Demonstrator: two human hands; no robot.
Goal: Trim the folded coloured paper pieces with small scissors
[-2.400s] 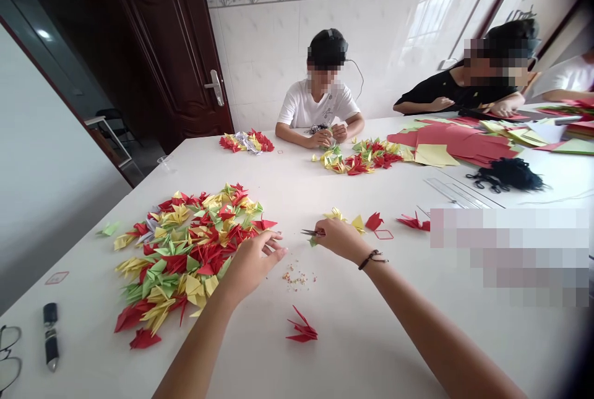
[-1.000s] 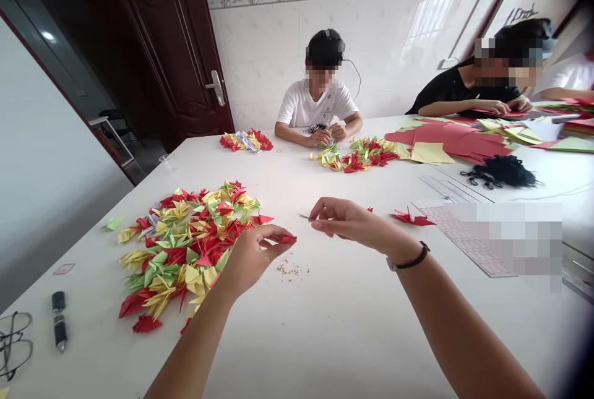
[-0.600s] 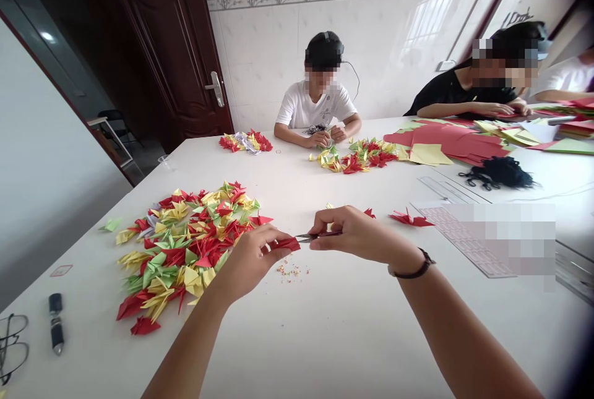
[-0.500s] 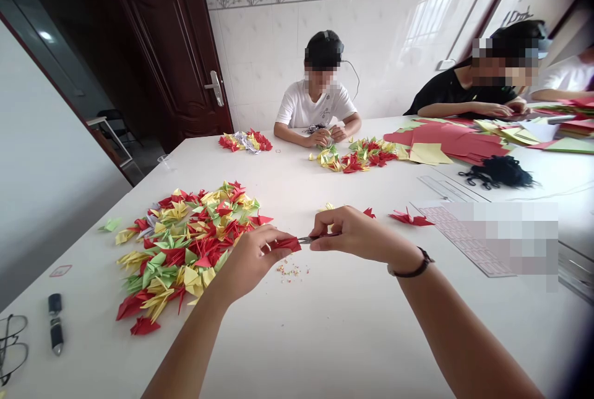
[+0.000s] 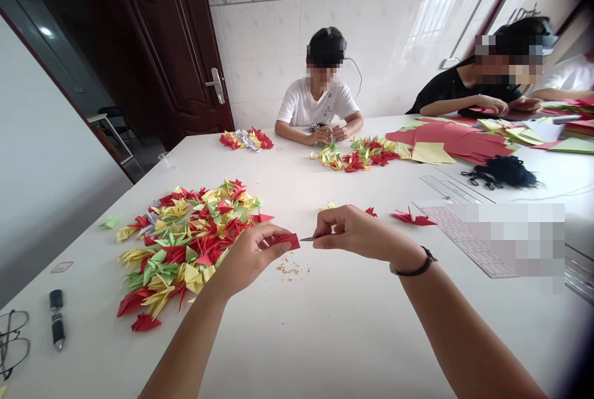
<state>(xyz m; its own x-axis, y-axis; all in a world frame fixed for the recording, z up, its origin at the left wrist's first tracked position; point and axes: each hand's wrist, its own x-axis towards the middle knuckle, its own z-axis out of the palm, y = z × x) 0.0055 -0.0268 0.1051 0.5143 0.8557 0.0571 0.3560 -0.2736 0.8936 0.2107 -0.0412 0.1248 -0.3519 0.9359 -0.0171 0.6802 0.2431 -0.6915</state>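
Observation:
My left hand (image 5: 248, 255) pinches a small red folded paper crane (image 5: 286, 240) above the white table (image 5: 325, 325). My right hand (image 5: 355, 232) is closed on small scissors (image 5: 308, 239), whose metal tips point left at the crane. A scatter of tiny paper clippings (image 5: 290, 270) lies on the table just below both hands. To the left spreads a big pile of red, yellow and green folded cranes (image 5: 185, 244).
A red crane (image 5: 411, 218) and a yellow one (image 5: 327, 206) lie beyond my right hand. Glasses (image 5: 12, 349) and a dark pen-like object (image 5: 56, 318) sit at the near left. Two people work across the table amid crane piles (image 5: 357, 156), coloured paper sheets (image 5: 445, 142) and black string (image 5: 503, 171).
My left hand picked up a red crane and raised it. My right hand brought the scissors' tips against it, then drew them slightly back to the right.

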